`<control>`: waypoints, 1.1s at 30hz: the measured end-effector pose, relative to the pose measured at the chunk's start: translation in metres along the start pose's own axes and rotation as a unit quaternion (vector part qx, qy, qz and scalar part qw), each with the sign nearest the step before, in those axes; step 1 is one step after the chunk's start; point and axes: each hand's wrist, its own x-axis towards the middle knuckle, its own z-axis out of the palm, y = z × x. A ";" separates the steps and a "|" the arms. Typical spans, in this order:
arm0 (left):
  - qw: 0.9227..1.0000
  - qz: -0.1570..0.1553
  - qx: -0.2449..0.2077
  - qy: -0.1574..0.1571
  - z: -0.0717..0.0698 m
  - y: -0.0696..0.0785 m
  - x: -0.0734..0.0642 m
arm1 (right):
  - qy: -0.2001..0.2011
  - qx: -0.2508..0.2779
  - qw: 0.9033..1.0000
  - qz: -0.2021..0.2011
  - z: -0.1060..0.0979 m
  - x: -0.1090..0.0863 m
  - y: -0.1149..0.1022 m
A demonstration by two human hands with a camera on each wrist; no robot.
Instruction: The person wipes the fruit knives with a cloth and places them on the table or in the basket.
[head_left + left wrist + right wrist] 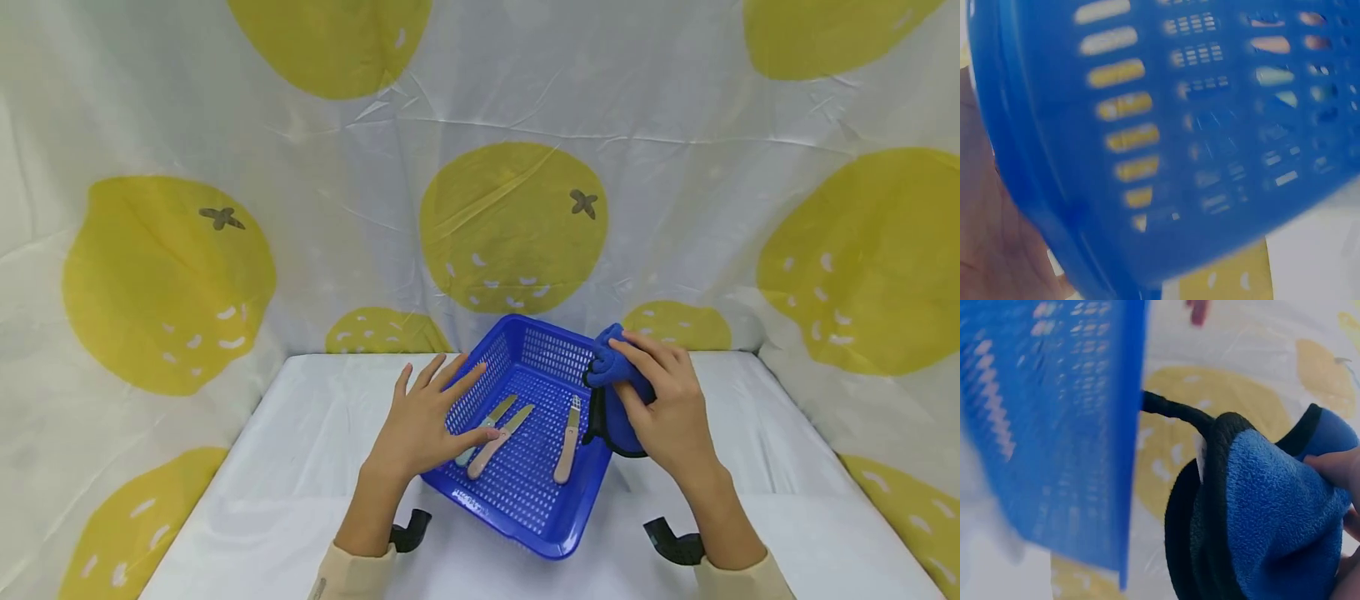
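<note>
A blue plastic basket point(551, 546) with slotted walls stands at an angle in the head view. Inside lie a pink-handled knife point(491, 454), a pale green-handled knife point(495, 411) beside it, and a pink-handled fork point(567, 454) farther right. My left hand point(416, 429) is spread with straight fingers at the basket's left side; its palm shows beside the rim in the left wrist view. At the right rim my right hand point(671, 404) grips a bunched blue cloth point(618, 408) with black edging. In the right wrist view the cloth point(1279, 506) hangs beside the basket wall, a black strap reaching toward it.
A white cloth covers the table point(315, 425). Behind it hangs a white curtain point(360, 208) printed with large yellow fruit. Black curved pieces point(411, 531) sit at both wrists.
</note>
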 end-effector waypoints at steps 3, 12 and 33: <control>1.000 -0.017 0.007 -0.006 -0.003 -0.009 -0.005 | -0.023 -0.019 0.999 0.016 -0.008 -0.005 0.013; 0.997 -0.058 0.047 -0.014 -0.010 -0.052 -0.029 | -0.111 -0.058 0.991 0.053 -0.037 -0.033 0.052; 0.993 -0.108 0.046 -0.020 0.007 -0.122 -0.066 | -0.313 -0.112 0.933 0.141 -0.020 -0.100 0.090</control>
